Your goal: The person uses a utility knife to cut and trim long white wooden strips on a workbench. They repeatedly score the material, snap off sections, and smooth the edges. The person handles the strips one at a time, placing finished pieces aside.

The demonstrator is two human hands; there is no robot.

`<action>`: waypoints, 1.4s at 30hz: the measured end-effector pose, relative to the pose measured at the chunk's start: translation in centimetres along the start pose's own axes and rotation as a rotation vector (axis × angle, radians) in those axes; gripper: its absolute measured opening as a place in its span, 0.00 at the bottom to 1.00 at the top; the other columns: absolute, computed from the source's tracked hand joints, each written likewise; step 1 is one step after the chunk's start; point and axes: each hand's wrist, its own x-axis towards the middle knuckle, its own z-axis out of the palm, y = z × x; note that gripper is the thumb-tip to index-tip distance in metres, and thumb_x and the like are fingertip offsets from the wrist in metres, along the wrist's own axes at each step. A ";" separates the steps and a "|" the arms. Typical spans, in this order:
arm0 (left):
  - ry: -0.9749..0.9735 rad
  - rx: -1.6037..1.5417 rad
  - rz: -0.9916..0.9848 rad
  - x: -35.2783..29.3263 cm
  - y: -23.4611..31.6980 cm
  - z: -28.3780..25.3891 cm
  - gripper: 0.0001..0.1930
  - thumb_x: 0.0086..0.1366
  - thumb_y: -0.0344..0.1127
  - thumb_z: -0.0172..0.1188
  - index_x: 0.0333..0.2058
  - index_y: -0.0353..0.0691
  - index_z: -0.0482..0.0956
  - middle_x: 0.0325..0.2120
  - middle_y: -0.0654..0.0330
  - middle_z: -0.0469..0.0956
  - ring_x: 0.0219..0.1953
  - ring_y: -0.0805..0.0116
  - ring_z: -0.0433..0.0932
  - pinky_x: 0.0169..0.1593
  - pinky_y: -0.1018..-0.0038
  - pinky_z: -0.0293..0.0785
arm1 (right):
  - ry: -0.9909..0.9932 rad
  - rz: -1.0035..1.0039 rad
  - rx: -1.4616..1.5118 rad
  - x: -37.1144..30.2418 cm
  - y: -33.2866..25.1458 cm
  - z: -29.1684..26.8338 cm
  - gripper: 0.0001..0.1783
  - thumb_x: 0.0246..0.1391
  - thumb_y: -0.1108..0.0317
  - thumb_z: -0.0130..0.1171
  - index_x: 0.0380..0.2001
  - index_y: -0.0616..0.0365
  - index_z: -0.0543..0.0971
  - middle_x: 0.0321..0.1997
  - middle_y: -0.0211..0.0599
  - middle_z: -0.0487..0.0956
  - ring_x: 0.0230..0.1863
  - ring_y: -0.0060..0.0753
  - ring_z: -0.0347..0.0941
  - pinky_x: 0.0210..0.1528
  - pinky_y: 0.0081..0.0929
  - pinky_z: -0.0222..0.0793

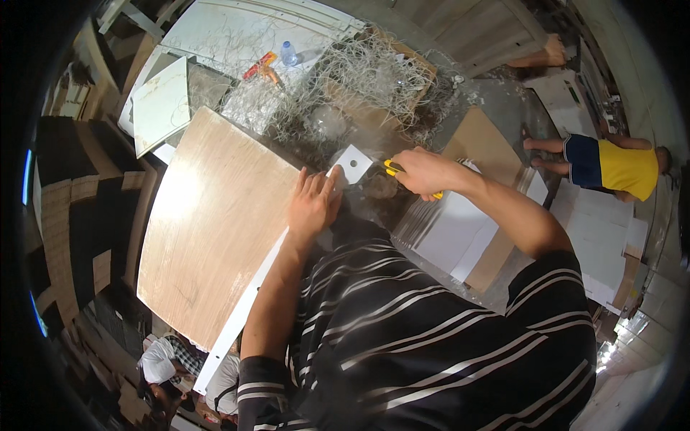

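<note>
My right hand (pixel 422 174) is closed around a yellow-and-black utility knife (pixel 394 167). The knife's front end points at a small white square piece (pixel 346 156) with a dark round hole in it. My left hand (pixel 313 204) lies with fingers stretched out by the near right corner of a wood-grain board (pixel 208 223), its index fingertip at the edge of the white piece. I cannot tell how the white piece is supported. A white edge with small holes runs along the board's side, under my left forearm.
Tangled pale trimmings (pixel 374 79) heap up ahead. A blue-tinted bottle (pixel 288 54) and an orange-handled tool (pixel 270 75) lie beyond. White panels (pixel 460 230) and brown cardboard (pixel 483 136) are stacked at right. A person in yellow (pixel 627 167) stands far right; other people are at lower left.
</note>
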 end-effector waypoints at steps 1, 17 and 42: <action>-0.006 -0.003 -0.004 0.0 0.0 0.0 0.34 0.61 0.37 0.67 0.67 0.44 0.68 0.49 0.50 0.78 0.55 0.51 0.76 0.71 0.47 0.59 | 0.025 0.025 0.010 -0.1 -0.1 0.1 0.15 0.56 0.76 0.45 0.24 0.79 0.77 0.16 0.57 0.78 0.17 0.46 0.82 0.19 0.40 0.80; 0.008 0.026 -0.010 0.5 0.1 -0.1 0.33 0.61 0.37 0.66 0.65 0.42 0.70 0.46 0.50 0.79 0.52 0.53 0.78 0.69 0.51 0.63 | 0.280 0.193 0.279 10.5 8.2 10.1 0.18 0.62 0.65 0.56 0.52 0.63 0.77 0.37 0.57 0.84 0.26 0.51 0.83 0.30 0.45 0.79; -0.291 -0.233 0.023 1.2 1.1 4.1 0.43 0.46 0.33 0.69 0.65 0.35 0.70 0.47 0.42 0.79 0.50 0.42 0.77 0.59 0.54 0.71 | 0.465 -0.137 1.503 6.2 10.4 11.4 0.20 0.60 0.67 0.66 0.55 0.51 0.76 0.32 0.30 0.76 0.20 0.24 0.71 0.21 0.28 0.67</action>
